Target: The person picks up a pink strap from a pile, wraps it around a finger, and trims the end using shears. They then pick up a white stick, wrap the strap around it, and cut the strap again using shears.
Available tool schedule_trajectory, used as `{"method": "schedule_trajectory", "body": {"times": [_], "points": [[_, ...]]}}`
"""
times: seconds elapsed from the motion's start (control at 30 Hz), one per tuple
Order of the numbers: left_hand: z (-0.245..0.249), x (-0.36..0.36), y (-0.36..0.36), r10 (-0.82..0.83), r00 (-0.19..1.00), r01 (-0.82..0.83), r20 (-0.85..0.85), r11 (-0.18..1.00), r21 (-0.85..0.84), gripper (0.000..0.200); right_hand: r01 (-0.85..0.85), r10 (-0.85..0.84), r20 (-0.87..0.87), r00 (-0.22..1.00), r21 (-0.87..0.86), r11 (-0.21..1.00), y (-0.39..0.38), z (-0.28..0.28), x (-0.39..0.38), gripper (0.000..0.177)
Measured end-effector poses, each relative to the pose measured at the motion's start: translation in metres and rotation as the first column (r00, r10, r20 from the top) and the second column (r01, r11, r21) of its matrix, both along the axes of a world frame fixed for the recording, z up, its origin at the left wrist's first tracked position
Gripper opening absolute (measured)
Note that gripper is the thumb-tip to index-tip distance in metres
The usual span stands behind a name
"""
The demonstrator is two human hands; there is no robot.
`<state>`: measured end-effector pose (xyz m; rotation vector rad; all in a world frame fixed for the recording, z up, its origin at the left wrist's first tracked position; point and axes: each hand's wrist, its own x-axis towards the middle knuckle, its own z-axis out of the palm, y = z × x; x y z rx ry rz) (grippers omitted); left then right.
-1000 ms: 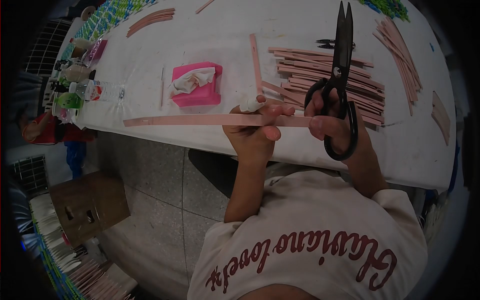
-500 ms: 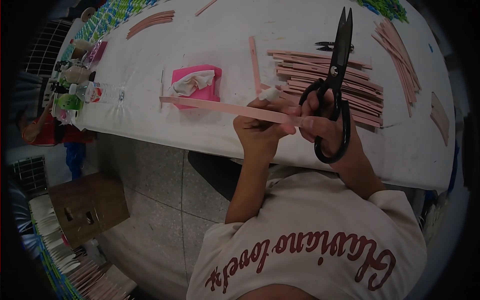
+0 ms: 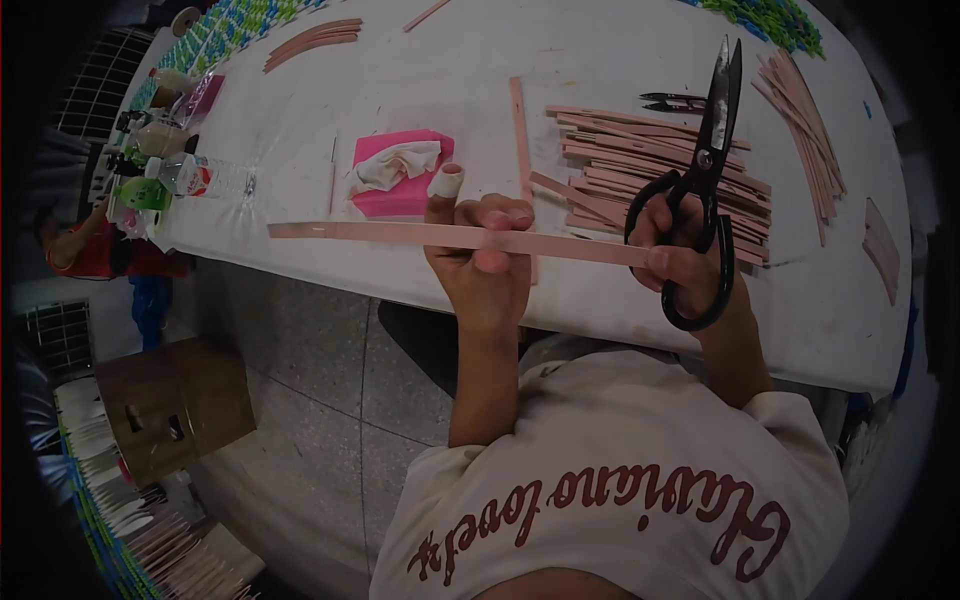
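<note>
A long pale pink strip (image 3: 580, 246) stretches nearly level across the front of my body, above the table edge. My left hand (image 3: 482, 262) pinches it near the middle, with a white wrap (image 3: 447, 184) around one raised fingertip. At its right end, my right hand (image 3: 685, 265) grips the strip between thumb and finger. That same hand has black-handled scissors (image 3: 704, 160) hooked on it, blades pointing away from me and slightly apart. Behind the scissors lies a pile of similar pink strips (image 3: 600, 150), partly covered by the hand and handles.
Small black thread snips (image 3: 675, 103) lie behind the pile. More strips (image 3: 800, 140) are bunched at the right, others (image 3: 315, 42) at the far left. A pink packet with white tissue (image 3: 400, 165) and a plastic bottle (image 3: 215, 178) are on the white table (image 3: 300, 190). Another person (image 3: 85, 245) is at left.
My left hand has slid left along the strip, away from my right hand, and one finger now points up. My right hand, with the scissors, has shifted right.
</note>
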<state>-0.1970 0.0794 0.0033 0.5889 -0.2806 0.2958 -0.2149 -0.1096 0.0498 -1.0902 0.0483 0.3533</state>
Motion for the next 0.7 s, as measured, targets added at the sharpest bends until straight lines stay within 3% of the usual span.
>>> {"method": "schedule_trajectory", "body": {"times": [0.13,0.2,0.3,0.5,0.63,0.7], "points": [[0.003,0.001,0.016,-0.001,0.999,0.001,0.05,1.0,0.006,0.061,0.036,-0.034,0.031,0.999,-0.037,0.999,-0.009,-0.006,0.0,0.039],[0.001,0.003,0.027,-0.012,0.999,0.017,0.029,0.985,-0.171,0.045,0.065,-0.062,0.045,0.997,-0.077,0.995,-0.017,-0.007,-0.001,0.04],[0.01,0.004,0.04,-0.023,0.998,0.037,0.054,0.956,-0.291,0.037,0.056,-0.05,0.053,0.997,-0.115,0.992,-0.026,-0.008,0.0,0.04],[0.019,0.0,0.057,0.061,0.993,-0.027,0.097,0.947,-0.32,0.045,0.038,-0.032,0.053,0.998,-0.122,0.992,-0.04,-0.013,-0.001,0.04],[0.015,-0.001,0.041,0.045,0.983,-0.022,0.178,0.991,-0.129,0.055,0.052,-0.046,0.053,0.998,-0.12,0.991,-0.027,-0.01,-0.003,0.039],[0.008,-0.002,0.018,0.016,0.994,-0.013,0.106,0.999,-0.031,0.07,0.066,-0.065,0.017,0.998,-0.082,0.994,-0.013,-0.006,-0.004,0.038]]}}
